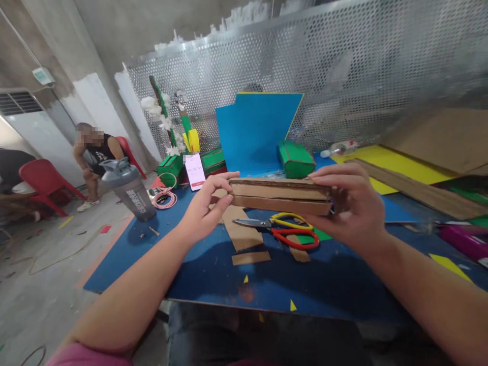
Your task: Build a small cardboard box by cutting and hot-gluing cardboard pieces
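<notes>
Between both hands, a long, narrow cardboard box (280, 195) is held up level above the blue table. My left hand (209, 203) pinches its left end, thumb in front and fingers at the top edge. At the other end my right hand (351, 201) grips the box, fingers over the top and thumb below. A dark seam runs along the face towards me. Under it on the table lie scissors (282, 229) with one yellow and one red handle, blades pointing left. Flat cardboard pieces (244, 229) lie beneath and beside the scissors.
A shaker bottle (131, 190) stands at the table's left, near a phone (194, 170) and a pink cable (165, 197). Behind are green boxes (296, 160) and blue board (259, 132). Cardboard strips (419, 185) and a purple tool (463, 241) lie right. A person (97, 150) sits far left.
</notes>
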The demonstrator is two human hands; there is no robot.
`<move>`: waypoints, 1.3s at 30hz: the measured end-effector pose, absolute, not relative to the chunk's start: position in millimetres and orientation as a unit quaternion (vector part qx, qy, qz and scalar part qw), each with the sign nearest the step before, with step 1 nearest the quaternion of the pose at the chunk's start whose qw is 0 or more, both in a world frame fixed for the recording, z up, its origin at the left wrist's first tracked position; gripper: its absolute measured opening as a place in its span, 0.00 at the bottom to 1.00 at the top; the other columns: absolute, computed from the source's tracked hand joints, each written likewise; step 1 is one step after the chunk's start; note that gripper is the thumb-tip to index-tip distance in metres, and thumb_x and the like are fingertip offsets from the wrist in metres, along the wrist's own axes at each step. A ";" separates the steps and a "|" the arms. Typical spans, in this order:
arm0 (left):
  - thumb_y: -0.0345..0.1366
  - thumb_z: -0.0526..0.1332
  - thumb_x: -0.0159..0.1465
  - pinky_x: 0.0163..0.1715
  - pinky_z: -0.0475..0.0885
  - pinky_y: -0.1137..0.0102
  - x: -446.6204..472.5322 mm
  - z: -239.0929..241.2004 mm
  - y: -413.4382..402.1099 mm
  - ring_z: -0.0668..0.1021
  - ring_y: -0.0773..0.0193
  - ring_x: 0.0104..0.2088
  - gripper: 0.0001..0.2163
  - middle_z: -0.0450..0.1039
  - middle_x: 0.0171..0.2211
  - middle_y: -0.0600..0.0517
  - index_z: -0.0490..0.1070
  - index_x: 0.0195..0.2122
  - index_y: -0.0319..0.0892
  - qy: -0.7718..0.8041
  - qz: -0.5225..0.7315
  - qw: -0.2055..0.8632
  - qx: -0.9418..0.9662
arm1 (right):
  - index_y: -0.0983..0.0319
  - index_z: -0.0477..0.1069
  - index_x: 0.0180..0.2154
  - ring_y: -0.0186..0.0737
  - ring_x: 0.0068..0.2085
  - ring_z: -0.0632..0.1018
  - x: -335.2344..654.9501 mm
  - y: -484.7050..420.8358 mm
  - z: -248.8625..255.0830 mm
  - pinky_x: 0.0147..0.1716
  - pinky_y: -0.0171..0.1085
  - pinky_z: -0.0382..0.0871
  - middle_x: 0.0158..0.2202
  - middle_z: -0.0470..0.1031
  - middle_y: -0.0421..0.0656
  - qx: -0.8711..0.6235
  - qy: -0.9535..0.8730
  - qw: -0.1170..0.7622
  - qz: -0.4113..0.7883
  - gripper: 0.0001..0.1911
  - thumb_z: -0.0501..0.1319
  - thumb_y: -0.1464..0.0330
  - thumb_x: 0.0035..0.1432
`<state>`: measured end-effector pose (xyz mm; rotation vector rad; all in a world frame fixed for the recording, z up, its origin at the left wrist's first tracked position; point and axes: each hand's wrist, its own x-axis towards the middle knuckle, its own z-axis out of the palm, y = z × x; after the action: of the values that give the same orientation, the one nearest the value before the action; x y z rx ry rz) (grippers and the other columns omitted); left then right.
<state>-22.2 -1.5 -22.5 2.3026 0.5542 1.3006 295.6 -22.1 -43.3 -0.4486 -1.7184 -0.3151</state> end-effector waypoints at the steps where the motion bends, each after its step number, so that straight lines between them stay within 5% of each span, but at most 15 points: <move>1: 0.41 0.59 0.80 0.47 0.82 0.60 -21.6 -21.9 -1.7 0.82 0.52 0.63 0.04 0.76 0.67 0.39 0.67 0.50 0.48 0.205 0.469 0.218 0.831 | 0.49 0.79 0.59 0.54 0.45 0.84 295.6 -22.5 -43.2 0.35 0.51 0.82 0.47 0.81 0.48 -0.197 -0.750 0.616 -0.138 0.32 0.81 0.65 0.53; 16: 0.42 0.59 0.81 0.52 0.79 0.58 -20.7 -21.5 4.5 0.80 0.51 0.65 0.07 0.78 0.64 0.40 0.67 0.45 0.47 0.215 0.459 0.219 0.834 | 0.48 0.77 0.60 0.54 0.47 0.84 296.5 -23.9 -41.9 0.39 0.50 0.84 0.49 0.81 0.47 -0.206 -0.763 0.595 -0.142 0.31 0.78 0.66 0.56; 24: 0.47 0.71 0.73 0.47 0.82 0.64 -21.2 -26.1 6.3 0.81 0.52 0.65 0.18 0.77 0.67 0.40 0.66 0.55 0.50 0.189 0.484 0.253 0.816 | 0.49 0.77 0.58 0.53 0.46 0.84 294.1 -22.1 -40.1 0.37 0.50 0.82 0.47 0.81 0.48 -0.201 -0.739 0.625 -0.150 0.29 0.80 0.63 0.57; 39: 0.49 0.74 0.69 0.38 0.80 0.70 -19.1 -22.2 0.9 0.82 0.59 0.51 0.19 0.80 0.59 0.45 0.72 0.54 0.49 0.259 0.497 0.262 0.785 | 0.49 0.75 0.58 0.58 0.54 0.81 290.7 -27.0 -44.6 0.46 0.56 0.82 0.53 0.79 0.49 -0.266 -0.755 0.597 -0.057 0.24 0.75 0.54 0.64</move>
<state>-19.1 0.9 -22.2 2.1241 0.7011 1.3459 290.7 -27.0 -44.6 -0.6182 -1.7521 -0.1326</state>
